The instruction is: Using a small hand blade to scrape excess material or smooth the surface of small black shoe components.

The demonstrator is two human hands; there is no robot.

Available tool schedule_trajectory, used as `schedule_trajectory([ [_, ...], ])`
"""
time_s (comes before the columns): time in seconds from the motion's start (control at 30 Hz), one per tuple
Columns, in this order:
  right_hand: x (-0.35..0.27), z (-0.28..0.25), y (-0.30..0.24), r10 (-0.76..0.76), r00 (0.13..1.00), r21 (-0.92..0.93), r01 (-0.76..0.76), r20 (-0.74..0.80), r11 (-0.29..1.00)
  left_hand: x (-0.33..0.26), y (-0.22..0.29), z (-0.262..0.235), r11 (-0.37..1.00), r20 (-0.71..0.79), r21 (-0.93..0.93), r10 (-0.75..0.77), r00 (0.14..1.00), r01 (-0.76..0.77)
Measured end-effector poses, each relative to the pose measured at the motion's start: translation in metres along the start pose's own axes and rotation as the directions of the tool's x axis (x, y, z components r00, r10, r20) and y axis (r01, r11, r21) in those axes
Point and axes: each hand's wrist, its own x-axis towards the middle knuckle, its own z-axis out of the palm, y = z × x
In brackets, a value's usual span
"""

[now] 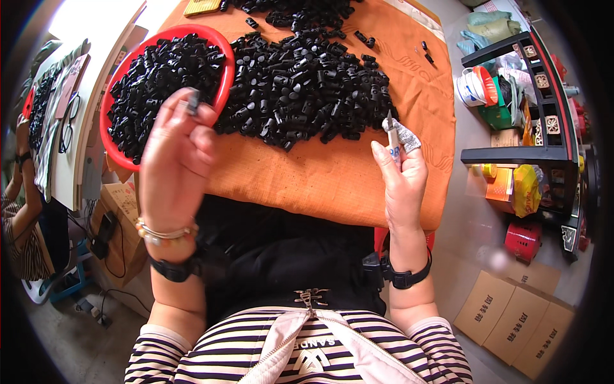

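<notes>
Above the orange cloth [332, 179], left hand [176, 160] fingers pinched on a black clip [193, 102], right hand [403, 176] fingers around a small blade [391, 131].

Bare orange cloth [332, 179] btwn hands; black parts pile [307, 83], red basin [220, 96] block beyond.

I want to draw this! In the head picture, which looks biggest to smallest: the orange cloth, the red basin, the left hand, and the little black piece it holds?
1. orange cloth
2. red basin
3. left hand, though it is nearer the camera, so it looks bigger than it really is
4. black piece
</notes>
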Motion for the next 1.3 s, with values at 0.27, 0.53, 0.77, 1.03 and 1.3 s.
schedule_trajectory([
  [0.27, 0.009, 0.006, 0.032, -0.187, 0.982, -0.243, 0.187, 0.025, 0.952, 0.014, 0.046, -0.031, 0.985, 0.11, -0.036, 0.172, 0.979, -0.169],
  [0.53, 0.01, 0.018, 0.027, -0.159, 0.987, -0.49, 0.154, 0.032, 0.858, -0.008, -0.017, 0.001, 0.967, 0.043, 0.195, -0.177, 0.983, 0.165],
  [0.77, -0.001, 0.013, 0.019, -0.094, 0.987, -0.352, 0.135, 0.13, 0.926, -0.025, -0.051, 0.023, 0.806, 0.05, 0.368, -0.514, 0.856, 0.463],
  [1.03, -0.023, 0.02, -0.016, -0.03, 0.915, -0.083, 0.069, 0.402, 0.994, -0.026, -0.065, 0.029, 0.81, 0.126, 0.346, -0.539, 0.833, 0.473],
  [1.3, -0.029, 0.029, -0.017, -0.092, 0.902, 0.054, 0.077, 0.421, 0.996, -0.028, -0.061, 0.027, 0.805, 0.174, 0.319, -0.568, 0.804, 0.5],
])
